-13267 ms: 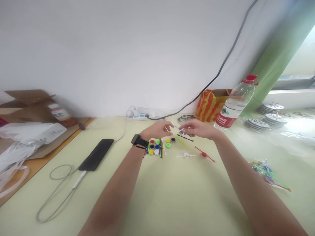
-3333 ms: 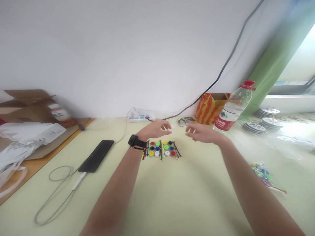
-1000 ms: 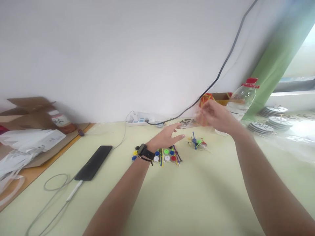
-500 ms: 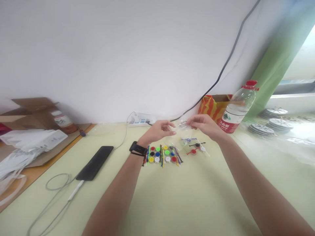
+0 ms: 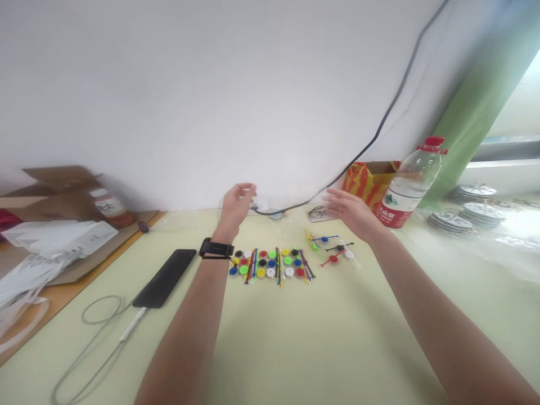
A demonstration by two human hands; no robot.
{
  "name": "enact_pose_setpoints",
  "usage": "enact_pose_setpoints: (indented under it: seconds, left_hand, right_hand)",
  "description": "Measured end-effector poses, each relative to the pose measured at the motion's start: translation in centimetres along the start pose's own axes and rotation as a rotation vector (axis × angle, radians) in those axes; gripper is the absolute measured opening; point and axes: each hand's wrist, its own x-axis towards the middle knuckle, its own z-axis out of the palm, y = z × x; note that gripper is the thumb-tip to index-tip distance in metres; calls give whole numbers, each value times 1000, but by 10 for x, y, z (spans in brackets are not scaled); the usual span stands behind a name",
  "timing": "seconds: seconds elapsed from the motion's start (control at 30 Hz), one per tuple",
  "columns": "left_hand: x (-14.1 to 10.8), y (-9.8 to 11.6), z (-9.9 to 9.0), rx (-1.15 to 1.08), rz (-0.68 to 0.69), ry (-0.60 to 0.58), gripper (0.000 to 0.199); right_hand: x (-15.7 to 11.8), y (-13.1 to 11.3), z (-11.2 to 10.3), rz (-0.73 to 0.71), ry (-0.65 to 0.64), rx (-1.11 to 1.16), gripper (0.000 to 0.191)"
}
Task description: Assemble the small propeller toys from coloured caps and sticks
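Note:
My left hand [image 5: 237, 207], with a black watch [image 5: 217, 248] on its wrist, is raised near the wall; its fingers are loosely curled and I see nothing in them. Over the table at the right, my right hand [image 5: 350, 212] has its fingers stretched out and holds nothing. Between and below the hands lie rows of small coloured round discs [image 5: 271, 263], separated by bundles of thin coloured arrow sticks [image 5: 279, 267]. To their right are several arrow spinners, among them a red one [image 5: 333, 259] and a blue one [image 5: 324, 239]. Crumpled clear plastic [image 5: 277, 215] lies by the wall.
A black phone [image 5: 166, 278] on a cable lies at the left. Beyond it are a cardboard box [image 5: 59, 188] and a small bottle [image 5: 110, 208]. At the right stand a large water bottle [image 5: 400, 194], a red-and-yellow bag [image 5: 358, 183] and stacks of round plates [image 5: 449, 222].
My hands have moved apart, the left one going left and up. The clear plastic bag is out from between them. More discs show at the left of the rows.

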Motion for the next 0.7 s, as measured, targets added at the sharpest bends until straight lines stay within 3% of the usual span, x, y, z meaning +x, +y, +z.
enact_pose_setpoints:
  seconds: [0.07,0.17,0.23,0.3,0.4,0.53,0.6,0.7]
  left_hand:
    - [3,-3,-1,-13,-5,46,43]
    - [3,-6,4,7,-33,-7,45]
    - [-2,-4,16,6,-31,-54,43]
    - [-15,2,39,-23,33,-121,38]
    - [-49,14,84,-139,122,-325,33]
    - [-96,31,127,-285,231,-613,32]
    - [-108,37,130,-292,220,-621,32]
    - [-108,44,121,-284,185,-691,32]
  right_hand:
    - [-1,1,0,17,1,15,47]
    - [-3,2,0,24,42,-117,39]
    - [-3,4,5,-6,107,-167,34]
    - [-4,5,14,-67,195,-133,34]
    - [-8,6,35,-149,306,-36,38]
    - [-18,3,59,-94,311,85,50]
    - [-19,1,60,-83,336,104,53]
    - [-14,1,49,-167,401,54,55]
